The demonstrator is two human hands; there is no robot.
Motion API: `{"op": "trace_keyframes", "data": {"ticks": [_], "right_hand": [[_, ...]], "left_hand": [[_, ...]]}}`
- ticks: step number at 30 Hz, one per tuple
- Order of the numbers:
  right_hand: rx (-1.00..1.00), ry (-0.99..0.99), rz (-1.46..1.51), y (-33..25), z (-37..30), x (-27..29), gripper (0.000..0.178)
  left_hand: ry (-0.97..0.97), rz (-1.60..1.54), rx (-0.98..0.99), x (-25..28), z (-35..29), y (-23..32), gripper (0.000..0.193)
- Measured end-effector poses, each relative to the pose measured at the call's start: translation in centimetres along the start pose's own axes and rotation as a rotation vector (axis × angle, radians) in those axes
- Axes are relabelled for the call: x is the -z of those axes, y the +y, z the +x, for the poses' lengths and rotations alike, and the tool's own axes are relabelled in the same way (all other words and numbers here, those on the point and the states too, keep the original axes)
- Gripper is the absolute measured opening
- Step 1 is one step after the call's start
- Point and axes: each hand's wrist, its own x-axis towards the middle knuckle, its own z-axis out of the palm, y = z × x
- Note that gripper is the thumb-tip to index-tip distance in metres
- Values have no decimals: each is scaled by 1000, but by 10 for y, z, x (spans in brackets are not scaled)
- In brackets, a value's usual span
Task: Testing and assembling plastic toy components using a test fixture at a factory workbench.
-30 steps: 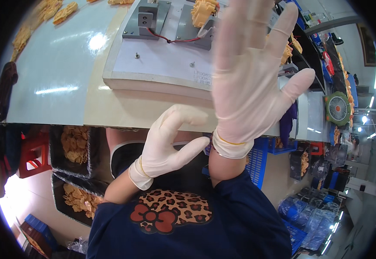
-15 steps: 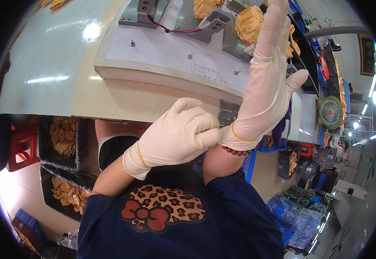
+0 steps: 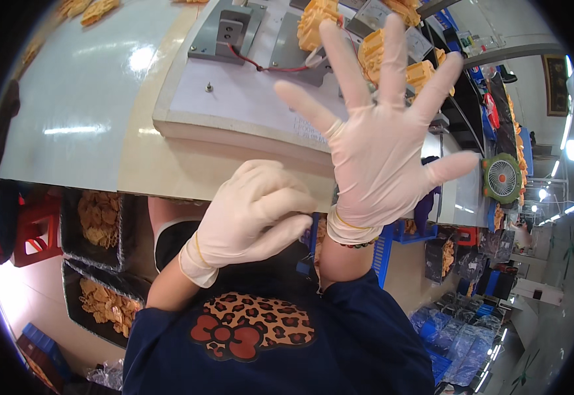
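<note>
Both of my hands wear thin white rubber gloves with yellowish cuff rims. My right hand [image 3: 382,148] is raised over the front edge of the white test fixture [image 3: 241,128], palm facing me and all fingers spread, holding nothing. A beaded bracelet [image 3: 359,245] shows just below its glove cuff. My left hand [image 3: 250,210] is lower, in front of the table edge, with its fingers loosely curled in. Nothing shows between them. It is near the right wrist but apart from it. Behind the right fingers, yellow molded plastic parts [image 3: 318,23] sit on the fixture's grey metal blocks, partly covered.
A red and black wire [image 3: 260,67] runs across the fixture. The glossy table [image 3: 69,141] extends left. Below it stand black-lined bins [image 3: 96,260] of yellow parts and a red stool [image 3: 36,227]. To the right are a green fan [image 3: 502,179] and a blue crate [image 3: 382,253].
My left hand has come away from the right glove's cuff and moved slightly left. The right hand has turned its palm toward me and spread its fingers.
</note>
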Motion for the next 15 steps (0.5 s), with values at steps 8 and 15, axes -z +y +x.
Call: {"op": "trace_keyframes", "data": {"ticks": [8,15], "right_hand": [[-110,95,53,-11,-25,24,92],[-69,202,-28,-5,-48,44,45]], "left_hand": [[252,-1174,31,21,-28,-15,88],[359,-897,303,30,-19,-10,105]]}}
